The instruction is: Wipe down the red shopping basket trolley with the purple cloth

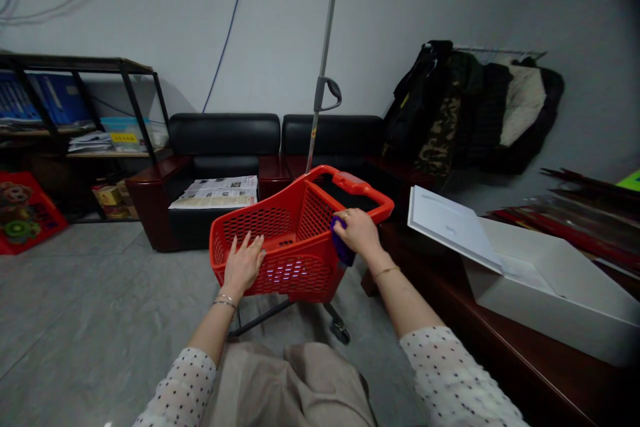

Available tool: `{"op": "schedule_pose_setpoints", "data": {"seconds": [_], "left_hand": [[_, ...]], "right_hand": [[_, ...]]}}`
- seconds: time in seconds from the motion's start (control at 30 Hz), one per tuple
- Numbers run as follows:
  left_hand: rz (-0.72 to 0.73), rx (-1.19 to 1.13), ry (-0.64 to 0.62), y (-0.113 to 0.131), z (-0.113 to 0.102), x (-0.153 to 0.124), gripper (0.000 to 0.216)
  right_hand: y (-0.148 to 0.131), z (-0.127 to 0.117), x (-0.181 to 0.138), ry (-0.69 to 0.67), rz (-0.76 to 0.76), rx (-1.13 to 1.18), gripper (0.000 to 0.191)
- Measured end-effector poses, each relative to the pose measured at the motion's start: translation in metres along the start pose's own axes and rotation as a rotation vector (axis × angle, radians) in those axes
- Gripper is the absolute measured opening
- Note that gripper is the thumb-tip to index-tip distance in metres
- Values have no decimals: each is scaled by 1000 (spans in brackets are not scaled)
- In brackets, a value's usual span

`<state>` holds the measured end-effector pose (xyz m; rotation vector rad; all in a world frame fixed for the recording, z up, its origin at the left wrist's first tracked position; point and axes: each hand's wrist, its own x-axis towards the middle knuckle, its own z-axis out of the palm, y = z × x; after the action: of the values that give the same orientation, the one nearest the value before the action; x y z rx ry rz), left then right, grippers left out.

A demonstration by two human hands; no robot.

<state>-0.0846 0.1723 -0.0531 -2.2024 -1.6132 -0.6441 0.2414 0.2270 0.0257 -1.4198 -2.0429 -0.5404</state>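
A red plastic shopping cart [300,280] with mesh sides stands on the floor in front of me, its handle end to the right. My left hand [244,263] rests on the near rim toward the left end, fingers stretched out and apart. My right hand [357,230] grips a purple cloth [342,247] against the cart's near right corner, just under the handle [353,181]. Part of the cloth is hidden by the fingers. Inside, the visible part of the basket shows only its red mesh walls and floor.
Black armchairs [225,140] line the wall, one with newspapers [217,192] on its seat. On the right a wooden table [450,287] holds an open white box [555,307]. A grey pole [324,53] rises behind the cart. Shelves [125,67] stand left; coats [475,107] hang right.
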Motion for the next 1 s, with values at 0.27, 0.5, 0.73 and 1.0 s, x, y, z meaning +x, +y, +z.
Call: {"op": "schedule_pose_setpoints", "data": {"seconds": [0.27, 0.5, 0.73, 1.0], "left_hand": [[-17, -27, 34, 10, 5, 0, 47], [7, 7, 17, 8, 0, -1, 50], [0, -3, 27, 7, 0, -2, 50], [-18, -19, 27, 11, 3, 1, 50]], "right_hand": [[-24, 21, -2, 129, 121, -124, 23], [-140, 54, -25, 11, -88, 100, 25], [5, 11, -3, 102, -8, -49, 26], [-14, 27, -9, 262, 74, -49, 23]]}}
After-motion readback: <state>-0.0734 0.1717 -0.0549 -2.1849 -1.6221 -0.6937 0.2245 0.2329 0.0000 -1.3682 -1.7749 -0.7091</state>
